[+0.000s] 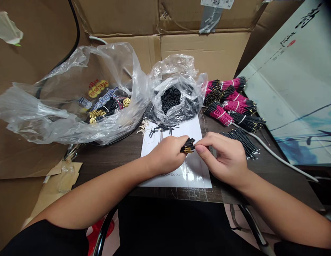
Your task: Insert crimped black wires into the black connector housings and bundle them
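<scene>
Gold-tipped black wires (188, 145) sit bunched in the closed fingers of the left hand (165, 154), which steadies them above a white paper sheet (193, 174) on the dark surface (122, 160) while the right hand (224, 158) pinches their tips.

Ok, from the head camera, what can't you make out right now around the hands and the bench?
Head view only:
- Black wire bundle: its middle is hidden inside the left hand.
- White paper sheet: its printed code is too small and faint to read whole.
- Clear plastic bag: its film blurs the black sleeves inside.
- Carton label: cut off by the top edge.
</scene>
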